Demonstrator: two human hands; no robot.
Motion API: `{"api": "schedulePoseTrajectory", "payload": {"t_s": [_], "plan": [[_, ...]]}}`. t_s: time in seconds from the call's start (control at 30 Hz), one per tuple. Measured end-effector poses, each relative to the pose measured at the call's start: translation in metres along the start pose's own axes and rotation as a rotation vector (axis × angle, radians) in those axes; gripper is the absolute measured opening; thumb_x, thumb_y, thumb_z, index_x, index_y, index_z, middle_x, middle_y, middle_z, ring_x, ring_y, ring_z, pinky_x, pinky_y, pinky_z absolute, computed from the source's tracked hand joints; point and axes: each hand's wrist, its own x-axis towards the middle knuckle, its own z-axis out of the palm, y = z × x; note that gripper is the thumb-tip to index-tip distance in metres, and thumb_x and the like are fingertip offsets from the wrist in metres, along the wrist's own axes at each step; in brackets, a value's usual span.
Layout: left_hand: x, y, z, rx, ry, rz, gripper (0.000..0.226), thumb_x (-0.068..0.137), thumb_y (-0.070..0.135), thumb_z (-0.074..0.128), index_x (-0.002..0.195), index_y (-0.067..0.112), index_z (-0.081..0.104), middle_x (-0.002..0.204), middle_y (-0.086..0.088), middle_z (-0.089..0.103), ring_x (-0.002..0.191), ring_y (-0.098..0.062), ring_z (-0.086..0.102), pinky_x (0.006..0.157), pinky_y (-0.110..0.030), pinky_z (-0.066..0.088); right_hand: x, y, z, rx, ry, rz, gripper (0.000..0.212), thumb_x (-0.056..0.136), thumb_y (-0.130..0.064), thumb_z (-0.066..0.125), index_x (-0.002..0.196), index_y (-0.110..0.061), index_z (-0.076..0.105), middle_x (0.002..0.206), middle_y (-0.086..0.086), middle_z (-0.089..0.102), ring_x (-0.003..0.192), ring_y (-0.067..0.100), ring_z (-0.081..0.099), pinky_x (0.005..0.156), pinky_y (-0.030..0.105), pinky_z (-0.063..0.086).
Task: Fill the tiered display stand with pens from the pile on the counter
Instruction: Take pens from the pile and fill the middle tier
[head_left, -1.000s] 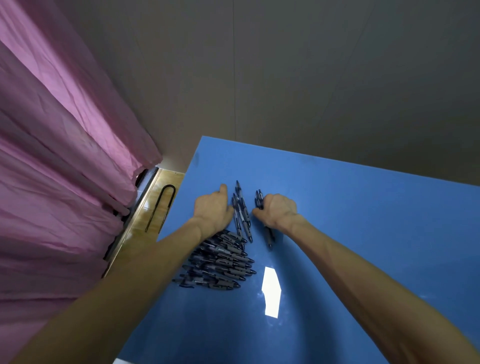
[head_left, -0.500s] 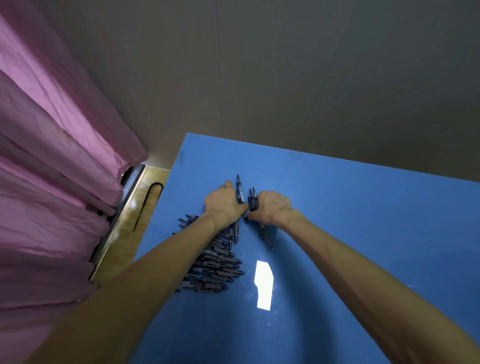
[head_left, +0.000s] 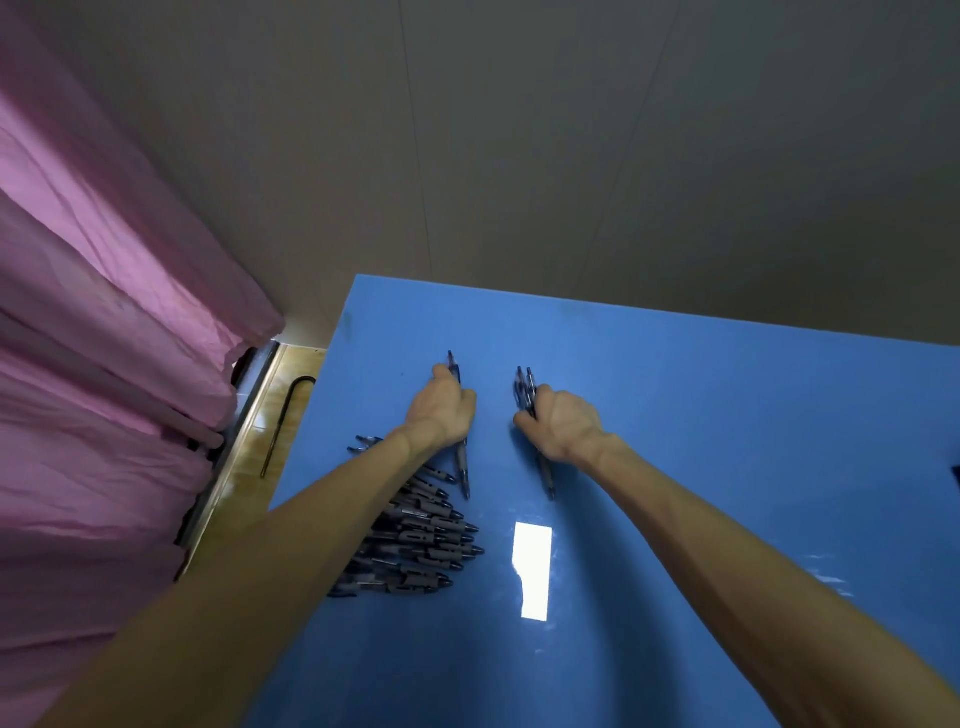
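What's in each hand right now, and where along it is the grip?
Left hand grips pens around mid-barrel; right hand grips its own pen bundle likewise.

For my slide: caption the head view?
Left hand and right hand each grip dark pens above the blue counter.

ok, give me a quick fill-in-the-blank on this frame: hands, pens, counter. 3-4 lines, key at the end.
1. The counter top is coloured ____.
2. The pile of pens lies under the person's ____ forearm.
3. Each hand grips pens: the left hand and the right hand are both ____ round them.
4. The curtain at the left edge is ____.

Missing words: blue; left; curled; pink
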Motion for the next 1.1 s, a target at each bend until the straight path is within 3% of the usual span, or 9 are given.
{"api": "schedulePoseTrajectory", "payload": {"t_s": [0.1, 0.23, 0.33, 0.47, 0.57, 0.77, 0.83, 1.0, 1.1], "plan": [[-0.002, -0.003, -0.007, -0.162, 0.05, -0.028, 0.022, 0.107, 0.023, 0.036, 0.118, 0.004, 0.035, 0.082, -0.004, 0.048, 0.069, -0.02, 0.047, 0.058, -0.035, 0.036, -0.005, 0.003, -0.003, 0.008, -0.002, -0.022, 0.035, 0.101, -0.039, 0.04, 0.109, -0.007, 0.052, 0.108, 0.013, 0.066, 0.089, 0.031, 0.054, 0.074, 0.034, 0.037], [-0.007, -0.001, -0.022, -0.31, 0.114, 0.037, 0.023, 0.109, 0.032, 0.035, 0.105, 0.01, 0.04, 0.085, -0.006, 0.054, 0.071, -0.02, 0.049, 0.063, -0.036, 0.041, -0.017, 0.004, -0.008, 0.09, 0.043, -0.036, 0.032, 0.101, -0.039, 0.036, 0.094, -0.011, 0.05, 0.091, 0.008, 0.062, 0.083, 0.029, 0.054, 0.071, 0.035, 0.038], [-0.014, 0.004, -0.035, -0.342, 0.147, 0.081, 0.033, 0.109, 0.04, 0.035, 0.093, 0.013, 0.043, 0.081, -0.005, 0.055, 0.066, -0.019, 0.047, 0.062, -0.036, 0.04, -0.029, 0.003, -0.014, 0.278, 0.058, -0.02, 0.029, 0.101, -0.035, 0.036, 0.084, -0.013, 0.045, 0.081, 0.004, 0.057, 0.076, 0.027, 0.052, 0.068, 0.037, 0.038], [-0.034, 0.014, -0.049, -0.345, 0.206, 0.124, 0.031, 0.107, 0.041, 0.043, 0.087, 0.018, 0.042, 0.087, -0.005, 0.063, 0.075, -0.02, 0.054, 0.062, -0.035, 0.039, -0.044, 0.002, -0.026, 0.546, 0.1, -0.011, 0.032, 0.098, -0.033, 0.041, 0.073, -0.014, 0.041, 0.071, 0.006, 0.057, 0.068, 0.024, 0.05, 0.07, 0.044, 0.046], [-0.051, 0.02, -0.057, -0.341, 0.23, 0.165, 0.03, 0.106, 0.038, 0.05, 0.082, 0.02, 0.043, 0.087, -0.001, 0.065, 0.074, -0.018, 0.057, 0.061, -0.032, 0.039, -0.055, 0.001, -0.034, 0.664, 0.126, -0.019, 0.036, 0.1, -0.03, 0.045, 0.069, -0.013, 0.042, 0.062, 0.001, 0.054, 0.061, 0.019, 0.049, 0.063, 0.037, 0.042], [-0.083, 0.029, -0.072, -0.294, 0.223, 0.221, 0.028, 0.107, 0.037, 0.046, 0.091, 0.014, 0.044, 0.088, -0.005, 0.059, 0.074, -0.021, 0.049, 0.07, -0.038, 0.041, -0.077, 0.005, -0.045, 0.88, 0.128, -0.015, 0.033, 0.099, -0.034, 0.057, 0.075, -0.012, 0.057, 0.06, 0.001, 0.056, 0.048, 0.012, 0.048, 0.056, 0.027, 0.04], [-0.099, 0.031, -0.074, -0.269, 0.208, 0.224, 0.027, 0.109, 0.035, 0.039, 0.097, 0.012, 0.044, 0.085, -0.004, 0.053, 0.073, -0.02, 0.046, 0.066, -0.037, 0.04, -0.092, 0.007, -0.048, 0.894, 0.129, -0.018, 0.031, 0.101, -0.032, 0.057, 0.079, -0.011, 0.063, 0.061, 0.0, 0.06, 0.049, 0.009, 0.052, 0.056, 0.024, 0.041], [-0.148, 0.038, -0.07, -0.266, 0.153, 0.276, 0.026, 0.111, 0.028, 0.034, 0.111, 0.005, 0.048, 0.089, -0.003, 0.063, 0.075, -0.018, 0.05, 0.068, -0.035, 0.04, -0.144, 0.016, -0.048, 0.933, 0.154, -0.023, 0.034, 0.105, -0.033, 0.051, 0.09, -0.006, 0.065, 0.066, 0.004, 0.063, 0.061, 0.014, 0.056, 0.069, 0.029, 0.046], [-0.188, 0.04, -0.062, -0.298, 0.126, 0.358, 0.016, 0.109, 0.023, 0.037, 0.116, 0.013, 0.048, 0.095, -0.004, 0.073, 0.072, -0.016, 0.053, 0.072, -0.037, 0.045, -0.181, 0.024, -0.043, 0.961, 0.174, -0.033, 0.034, 0.104, -0.03, 0.052, 0.086, -0.004, 0.064, 0.066, 0.003, 0.071, 0.068, 0.021, 0.06, 0.081, 0.043, 0.054]]}}
